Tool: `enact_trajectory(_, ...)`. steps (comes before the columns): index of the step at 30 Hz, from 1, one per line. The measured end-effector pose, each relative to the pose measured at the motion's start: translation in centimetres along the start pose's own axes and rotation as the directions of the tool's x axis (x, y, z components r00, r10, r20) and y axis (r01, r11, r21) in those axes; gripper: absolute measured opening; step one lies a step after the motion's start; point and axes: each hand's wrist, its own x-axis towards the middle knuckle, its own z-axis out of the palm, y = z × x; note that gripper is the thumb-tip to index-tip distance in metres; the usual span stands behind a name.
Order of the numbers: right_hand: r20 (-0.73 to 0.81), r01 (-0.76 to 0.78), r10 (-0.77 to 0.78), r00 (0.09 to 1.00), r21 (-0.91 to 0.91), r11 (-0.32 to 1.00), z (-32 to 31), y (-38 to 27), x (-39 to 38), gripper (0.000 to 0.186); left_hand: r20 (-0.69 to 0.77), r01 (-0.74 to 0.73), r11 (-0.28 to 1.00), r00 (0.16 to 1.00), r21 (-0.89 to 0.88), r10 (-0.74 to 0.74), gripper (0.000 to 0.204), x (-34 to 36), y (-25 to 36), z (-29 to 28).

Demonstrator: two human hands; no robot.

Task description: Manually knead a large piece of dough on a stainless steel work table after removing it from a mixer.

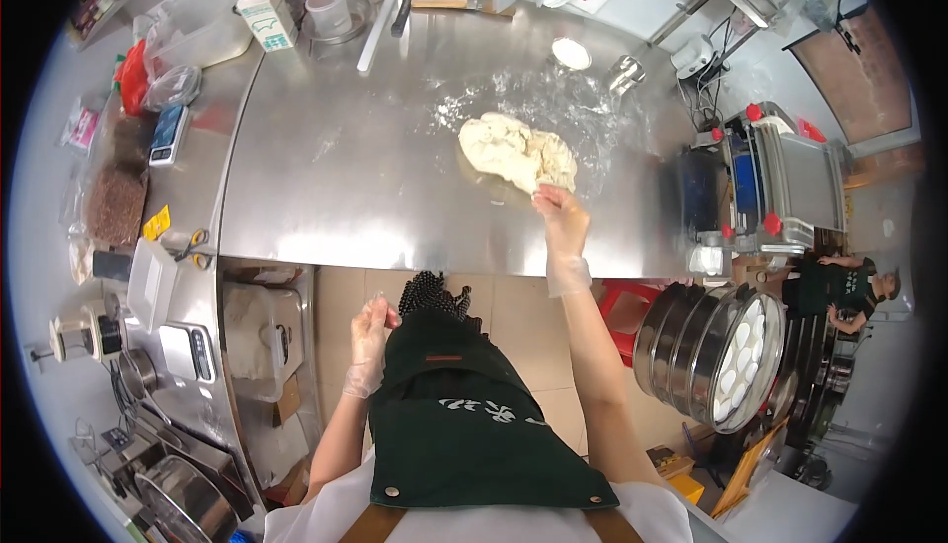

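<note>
A pale, lumpy mass of dough [518, 151] lies on the steel table [336, 168], with white flour scattered around it. My right hand [563, 222], in a clear plastic glove, reaches to the near edge of the dough and pinches it between thumb and fingers. My left hand [372, 326], gloved the same way, is held off the table beside my dark green apron [444, 415]. Its fingers are curled in, and nothing shows in them. Beyond the dough stand a small bowl of white powder [571, 53] and a metal cup [625, 75].
A carton [267, 20], a clear plastic tub [331, 12] and a knife [402, 16] are at the back left. Scissors [197, 247] and scales [188, 352] lie on the left counter. Stacked round steamers [691, 350] stand at the right; a person [839, 286] is farther off.
</note>
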Motion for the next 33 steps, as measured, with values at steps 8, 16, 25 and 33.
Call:
enact_trajectory(8,0.387,0.525,-0.449,0.805,-0.818,0.236,5.8,4.9,10.1,0.034,0.067,-0.004,0.999,0.998,0.040,0.001,0.035,12.0,7.2,7.7)
enact_trajectory(16,0.338,0.433,-0.304,0.891,-0.430,0.792,1.4,1.3,9.2,0.050,0.034,0.043,0.999,0.998,0.026,-0.043,0.036,16.0,7.2,12.4)
enact_trajectory(25,0.549,0.433,-0.213,0.808,-0.307,0.848,-1.4,0.3,11.9,0.055,-0.136,-0.085,0.995,0.987,0.044,0.090,0.037,17.0,6.4,17.6)
enact_trajectory(33,0.468,0.605,-0.388,0.794,-0.676,0.421,0.2,2.5,15.2,0.043,0.050,-0.318,0.722,0.929,0.615,0.367,0.049,30.0,7.1,21.9)
